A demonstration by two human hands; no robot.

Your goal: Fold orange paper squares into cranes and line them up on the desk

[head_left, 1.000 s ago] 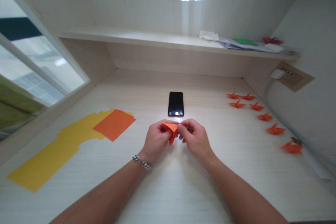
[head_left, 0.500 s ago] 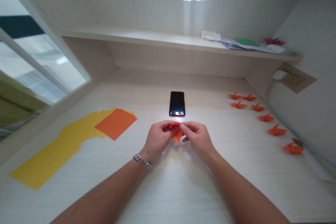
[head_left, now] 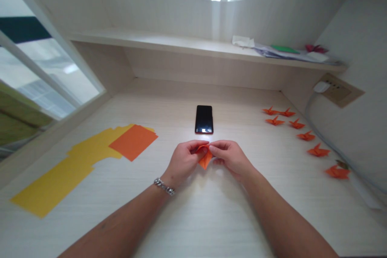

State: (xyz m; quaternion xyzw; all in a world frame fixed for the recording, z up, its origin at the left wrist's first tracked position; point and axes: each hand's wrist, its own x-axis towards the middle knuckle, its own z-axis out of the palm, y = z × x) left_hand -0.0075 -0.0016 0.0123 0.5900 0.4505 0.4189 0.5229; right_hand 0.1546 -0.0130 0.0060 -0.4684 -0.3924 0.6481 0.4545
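A small piece of folded orange paper (head_left: 205,162) is held between my two hands, its pointed end toward me. My left hand (head_left: 186,159) pinches its left side, with the thumb lying over the front. On the other side, the thumb and forefinger of my right hand (head_left: 230,156) grip the upper right edge. Fingers cover much of the paper's upper part. Just beyond my hands a black phone (head_left: 204,119) lies flat on the white desk (head_left: 193,217).
Several folded orange paper cranes (head_left: 306,136) line the right side, beside a grey cable (head_left: 320,129) plugged into a wall socket (head_left: 341,90). At left, yellow sheets (head_left: 54,187) lie fanned out under orange paper (head_left: 133,142). A shelf (head_left: 181,46) with papers (head_left: 284,50) crosses the back.
The folded paper's tip has shifted slightly toward me and shows more of its surface. My right hand's fingers have curled in a little. Both hands keep their hold.
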